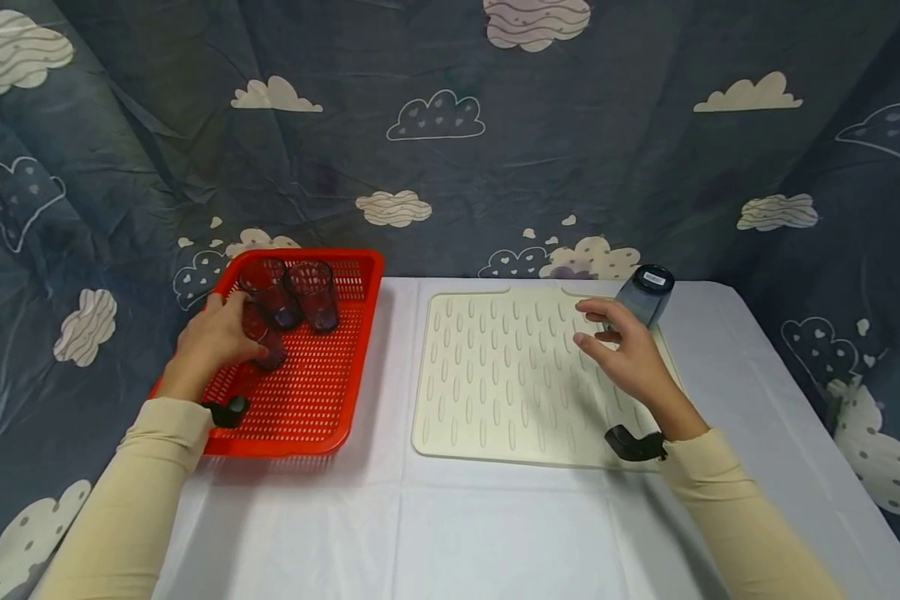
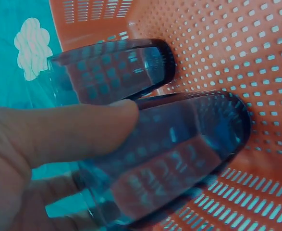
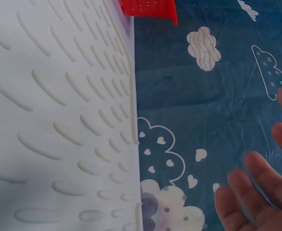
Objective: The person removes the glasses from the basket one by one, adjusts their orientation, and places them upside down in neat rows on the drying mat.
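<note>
My left hand [image 1: 213,335] reaches into the red plastic basket [image 1: 362,358] and grips a tinted drinking glass [image 1: 272,348], thumb on one side and fingers round the other. In the left wrist view the held glass [image 2: 179,154] lies on its side against the basket mesh, with a second glass [image 2: 116,72] just beyond it. Two more glasses, one [image 1: 270,293] near my fingertips and one [image 1: 315,296] to its right, lean in the back of the basket. My right hand [image 1: 630,350], fingers relaxed and apart, hovers over the mat near an upside-down blue-grey glass [image 1: 637,300].
A cream ribbed drying mat [image 1: 510,383] lies on the white-covered table [image 1: 495,533], right of the basket. The upside-down glass stands at its back right corner. A dark cloth [image 1: 420,50] with a cloud print hangs behind and at both sides.
</note>
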`<act>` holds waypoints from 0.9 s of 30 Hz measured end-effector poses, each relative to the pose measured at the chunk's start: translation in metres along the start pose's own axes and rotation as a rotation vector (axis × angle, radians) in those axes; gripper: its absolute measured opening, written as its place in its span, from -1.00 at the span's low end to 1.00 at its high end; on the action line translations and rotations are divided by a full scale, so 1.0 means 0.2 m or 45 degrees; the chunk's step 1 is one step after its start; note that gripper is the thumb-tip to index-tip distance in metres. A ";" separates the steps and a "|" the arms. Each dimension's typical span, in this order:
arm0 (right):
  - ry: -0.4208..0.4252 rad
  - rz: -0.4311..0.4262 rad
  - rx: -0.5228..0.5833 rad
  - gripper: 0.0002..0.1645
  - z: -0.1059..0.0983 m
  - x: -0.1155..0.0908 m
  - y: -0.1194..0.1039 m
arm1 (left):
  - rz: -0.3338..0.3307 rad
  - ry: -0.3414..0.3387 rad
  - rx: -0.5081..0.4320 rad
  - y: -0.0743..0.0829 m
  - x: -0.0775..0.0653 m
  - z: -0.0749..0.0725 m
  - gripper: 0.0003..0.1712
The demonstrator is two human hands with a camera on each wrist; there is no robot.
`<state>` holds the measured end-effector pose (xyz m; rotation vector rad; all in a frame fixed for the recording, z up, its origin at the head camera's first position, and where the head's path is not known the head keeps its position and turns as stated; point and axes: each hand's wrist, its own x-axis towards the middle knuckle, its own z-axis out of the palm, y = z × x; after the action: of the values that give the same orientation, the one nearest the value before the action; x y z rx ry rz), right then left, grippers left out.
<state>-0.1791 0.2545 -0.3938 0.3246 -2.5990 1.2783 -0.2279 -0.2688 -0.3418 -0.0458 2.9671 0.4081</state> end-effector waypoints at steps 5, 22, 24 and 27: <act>-0.062 -0.008 0.044 -0.44 -0.01 -0.01 0.01 | 0.022 0.024 0.074 0.02 -0.02 0.00 0.04; -0.057 0.017 0.265 -0.49 -0.05 -0.07 0.07 | 0.083 0.089 0.009 -0.05 -0.09 0.01 -0.03; -0.042 0.030 0.276 -0.48 -0.06 -0.08 0.09 | 0.089 0.091 -0.005 -0.06 -0.11 -0.01 -0.01; -0.017 0.038 0.302 -0.48 -0.08 -0.10 0.11 | 0.094 0.103 -0.015 -0.05 -0.13 -0.05 0.00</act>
<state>-0.1643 0.2815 -0.4067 0.3360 -2.4737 1.6041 -0.2028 -0.2809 -0.3306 0.0476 3.0538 0.4437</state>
